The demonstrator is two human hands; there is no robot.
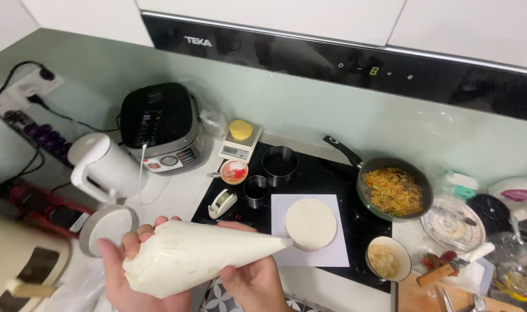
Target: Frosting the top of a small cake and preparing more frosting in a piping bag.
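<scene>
Piping bag (pixel 194 254), still plump with white cream, lies across both our hands: left hand (pixel 125 271) wrapped around its wide end, right hand (pixel 254 280) cupped under the middle. Its tip touches the near edge of the ring mould (pixel 311 224) on white paper (pixel 286 254) over the hob (pixel 332 179). We judge the mould nearly filled, its top smooth; only finishing seems left.

Both hands (pixel 125 271) (pixel 254 283) grip full piping bag (pixel 188 257), tip at, perhaps touching, cream-filled ring mould (pixel 311 224) on paper sheet (pixel 338 254)
</scene>
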